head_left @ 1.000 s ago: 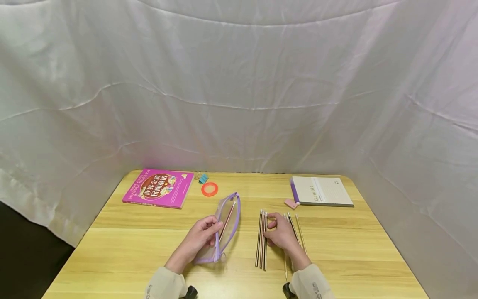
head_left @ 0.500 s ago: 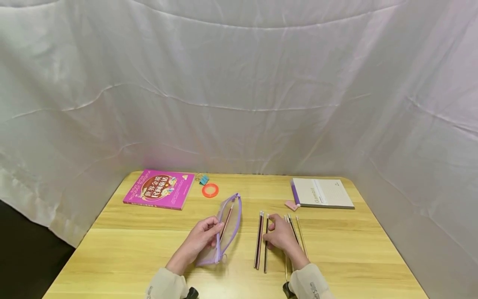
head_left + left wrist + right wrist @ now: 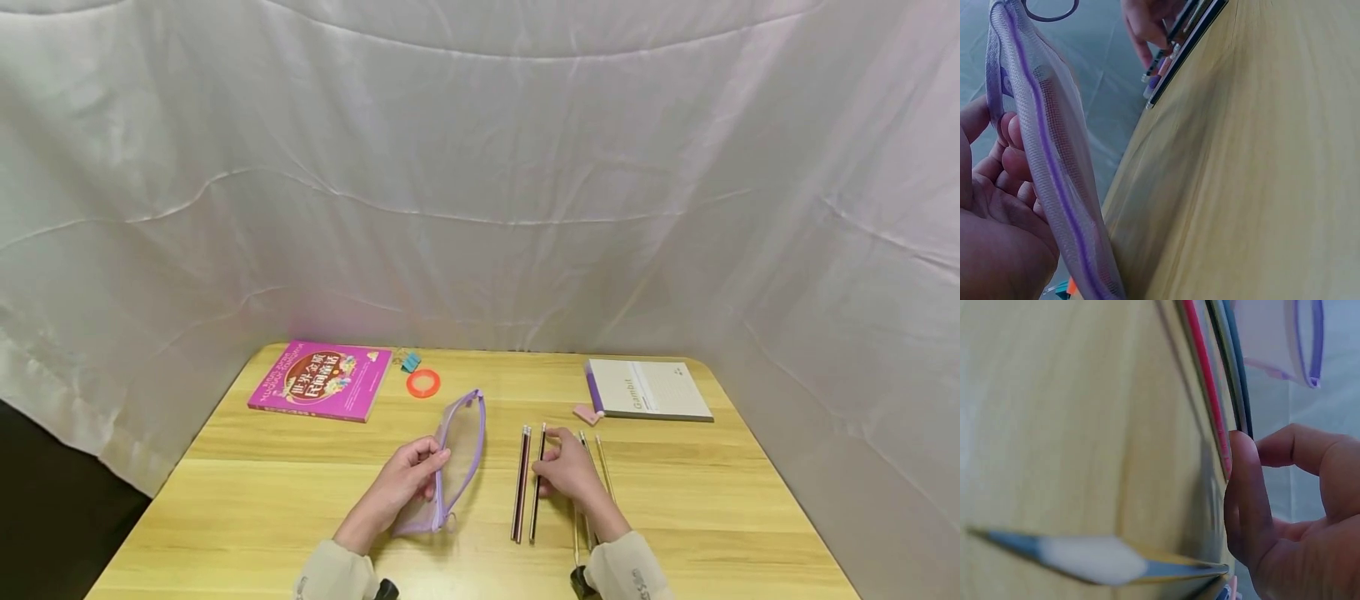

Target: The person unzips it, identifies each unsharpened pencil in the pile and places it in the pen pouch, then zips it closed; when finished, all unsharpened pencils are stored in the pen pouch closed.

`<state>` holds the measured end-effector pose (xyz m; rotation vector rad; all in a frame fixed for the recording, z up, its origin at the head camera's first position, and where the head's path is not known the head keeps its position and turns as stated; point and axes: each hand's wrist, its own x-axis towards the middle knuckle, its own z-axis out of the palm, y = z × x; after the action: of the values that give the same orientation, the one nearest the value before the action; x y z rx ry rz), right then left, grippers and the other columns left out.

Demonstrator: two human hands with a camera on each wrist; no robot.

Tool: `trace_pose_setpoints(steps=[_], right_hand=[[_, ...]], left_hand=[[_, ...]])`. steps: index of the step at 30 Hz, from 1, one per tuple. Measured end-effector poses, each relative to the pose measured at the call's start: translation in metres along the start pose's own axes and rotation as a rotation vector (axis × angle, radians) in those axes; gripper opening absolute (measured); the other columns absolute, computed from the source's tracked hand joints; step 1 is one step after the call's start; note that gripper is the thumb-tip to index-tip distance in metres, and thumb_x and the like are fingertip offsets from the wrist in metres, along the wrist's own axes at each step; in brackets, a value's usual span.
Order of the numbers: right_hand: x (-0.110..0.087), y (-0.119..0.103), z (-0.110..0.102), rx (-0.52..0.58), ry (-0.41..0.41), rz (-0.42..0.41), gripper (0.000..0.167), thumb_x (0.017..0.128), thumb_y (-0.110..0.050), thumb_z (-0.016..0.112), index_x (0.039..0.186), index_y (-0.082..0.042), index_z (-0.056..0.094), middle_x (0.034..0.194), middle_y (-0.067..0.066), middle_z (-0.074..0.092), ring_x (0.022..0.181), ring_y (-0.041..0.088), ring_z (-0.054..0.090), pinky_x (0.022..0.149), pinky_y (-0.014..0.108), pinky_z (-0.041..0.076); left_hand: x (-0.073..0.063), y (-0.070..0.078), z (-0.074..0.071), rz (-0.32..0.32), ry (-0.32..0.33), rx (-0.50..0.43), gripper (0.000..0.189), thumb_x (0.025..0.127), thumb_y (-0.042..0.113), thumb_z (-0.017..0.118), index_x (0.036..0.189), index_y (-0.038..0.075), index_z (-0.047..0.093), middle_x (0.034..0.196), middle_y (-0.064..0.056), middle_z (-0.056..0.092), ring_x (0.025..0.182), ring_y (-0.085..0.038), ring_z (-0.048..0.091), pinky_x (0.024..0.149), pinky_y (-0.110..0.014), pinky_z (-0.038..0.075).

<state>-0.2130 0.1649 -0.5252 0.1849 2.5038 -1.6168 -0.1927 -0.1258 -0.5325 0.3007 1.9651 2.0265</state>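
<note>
My left hand (image 3: 408, 477) grips the rim of a purple-edged mesh pencil pouch (image 3: 478, 446), its mouth spread toward the right. Through the mesh in the left wrist view, a reddish striped pencil (image 3: 1063, 131) shows faintly inside. My right hand (image 3: 572, 475) pinches a dark striped pencil (image 3: 536, 500) between thumb and finger, near its upper end. Just left of it, red-and-black striped pencils (image 3: 520, 500) lie side by side on the table. More pencils (image 3: 604, 467) lie under and right of the right hand; a sharpened tip (image 3: 1007, 540) appears large in the right wrist view.
A pink book (image 3: 322, 379) lies at the back left, beside a teal binder clip (image 3: 410, 362) and a red tape ring (image 3: 411, 388). A notebook (image 3: 660, 390) and a pink eraser (image 3: 587, 414) lie at the back right. Grey curtains (image 3: 480, 275) surround the table.
My right hand has drawn one dark pencil rightward from the row and tilted its top end. My left hand keeps the pouch in place; the pencil in its mouth no longer shows in the head view.
</note>
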Motion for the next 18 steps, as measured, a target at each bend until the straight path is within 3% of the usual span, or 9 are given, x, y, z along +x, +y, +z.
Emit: trace_pose_setpoints(steps=[11,18], right_hand=[[-0.004,-0.017,-0.004,0.219,-0.012,-0.006,0.076,0.084,0.012,0.067,0.153,0.001,0.037,0.103,0.016,0.055,0.069,0.021,0.063,0.063,0.041,0.064],[-0.006,-0.025,-0.001,0.313,-0.017,-0.041,0.078,0.085,0.013,0.068,0.154,0.003,0.034,0.103,0.016,0.053,0.071,0.021,0.065,0.063,0.037,0.064]], left_hand=[[0.002,-0.006,0.002,-0.008,0.008,0.012,0.037,0.105,0.029,0.061,0.095,-0.005,0.05,0.066,0.001,0.05,0.054,-0.008,0.05,0.049,-0.02,0.038],[0.004,-0.01,0.003,0.007,-0.002,0.021,0.037,0.105,0.028,0.062,0.097,-0.006,0.05,0.066,0.002,0.052,0.054,-0.007,0.05,0.048,-0.02,0.038]])
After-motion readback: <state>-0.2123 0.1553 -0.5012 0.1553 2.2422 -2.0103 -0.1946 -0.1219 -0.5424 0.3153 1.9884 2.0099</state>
